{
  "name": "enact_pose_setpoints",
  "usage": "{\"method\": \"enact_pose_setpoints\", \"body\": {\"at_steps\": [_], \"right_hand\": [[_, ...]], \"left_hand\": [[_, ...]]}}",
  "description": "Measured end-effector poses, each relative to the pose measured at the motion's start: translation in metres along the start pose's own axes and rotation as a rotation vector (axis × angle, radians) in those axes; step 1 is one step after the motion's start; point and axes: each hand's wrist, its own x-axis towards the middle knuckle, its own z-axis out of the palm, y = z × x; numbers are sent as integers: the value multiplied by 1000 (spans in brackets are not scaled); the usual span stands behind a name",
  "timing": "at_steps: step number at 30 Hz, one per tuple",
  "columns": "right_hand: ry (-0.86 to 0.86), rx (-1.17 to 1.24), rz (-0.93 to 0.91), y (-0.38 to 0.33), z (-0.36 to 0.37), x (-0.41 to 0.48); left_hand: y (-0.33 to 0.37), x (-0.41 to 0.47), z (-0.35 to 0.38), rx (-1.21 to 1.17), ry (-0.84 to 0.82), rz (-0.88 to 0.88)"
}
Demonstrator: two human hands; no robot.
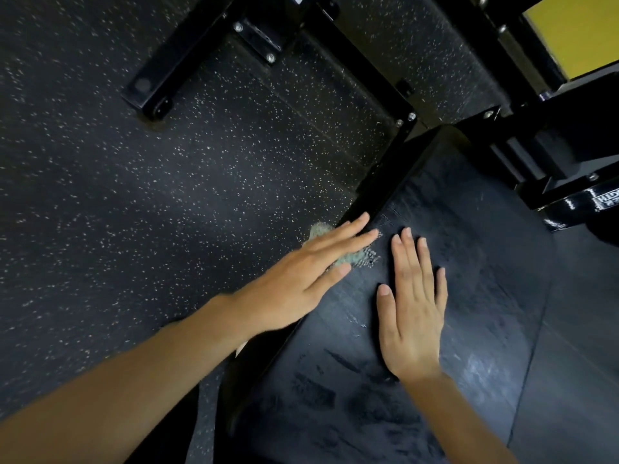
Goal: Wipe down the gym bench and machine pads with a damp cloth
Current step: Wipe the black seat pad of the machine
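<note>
The left hand point(301, 279), grip flat with straight fingers, is pressing the crumpled teal-green cloth point(351, 259) onto the left edge of the black vinyl bench pad point(485, 279), which is stretching ahead-right beside the flat right hand point(413, 316).

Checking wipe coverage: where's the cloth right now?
Head view, centre: the cloth lies under the flat left hand at the left edge of the bench pad, beside the right hand.
</note>
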Motion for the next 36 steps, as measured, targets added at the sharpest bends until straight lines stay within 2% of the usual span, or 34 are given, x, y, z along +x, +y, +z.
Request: {"method": "enact_pose_setpoints", "body": {"at_steps": [6,19,27,36], "right_hand": [[3,-7,11,-2,0,0],[24,10,11,0,1,2],[35,4,5,-1,2,1],[36,7,17,-2,2,1]], "left_hand": [[-1,-10,8,21,20,-14],[5,66,0,14,112,-4],[-4,25,1,-5,57,26],[-16,-36,12,-94,67,-83]]}}
